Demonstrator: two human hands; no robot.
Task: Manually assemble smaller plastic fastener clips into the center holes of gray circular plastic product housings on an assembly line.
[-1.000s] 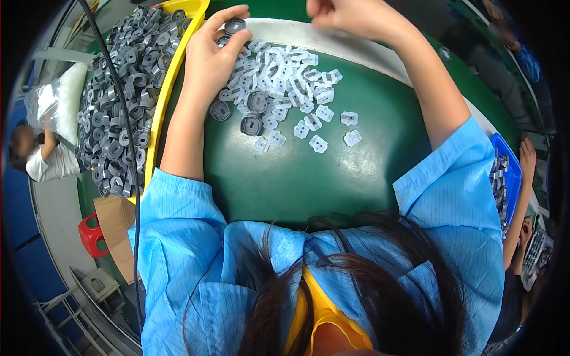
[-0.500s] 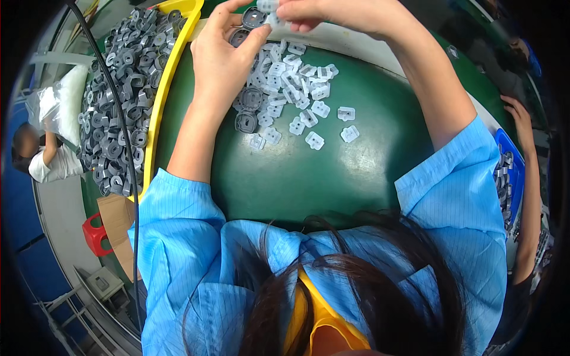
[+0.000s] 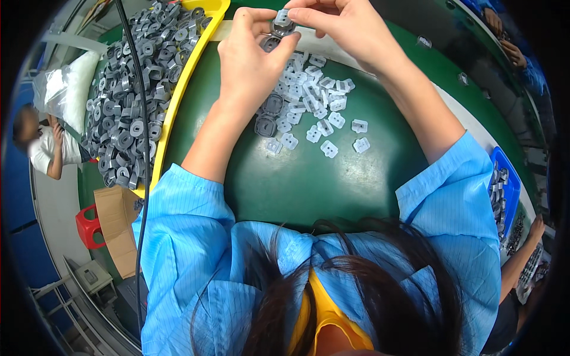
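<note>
My left hand (image 3: 252, 56) and my right hand (image 3: 344, 26) meet above the far side of the green table (image 3: 309, 184). Between their fingertips they hold a dark grey round part (image 3: 280, 28) with a small translucent white piece (image 3: 282, 16) on top of it. My left thumb and forefinger pinch the grey part; my right fingers pinch the white piece. Beneath the hands lies a loose pile of translucent white square pieces (image 3: 309, 98), with a few grey round parts (image 3: 266, 124) at its left edge.
A yellow tray (image 3: 178, 89) heaped with grey round parts (image 3: 127, 101) stands to my left. A blue bin (image 3: 504, 190) of dark parts sits at the right. A black cable (image 3: 139, 148) hangs down the left. Other people work at left and right edges.
My left hand has lifted off the pile with a grey part and met my right hand. Both hands now hold the grey part and white piece together.
</note>
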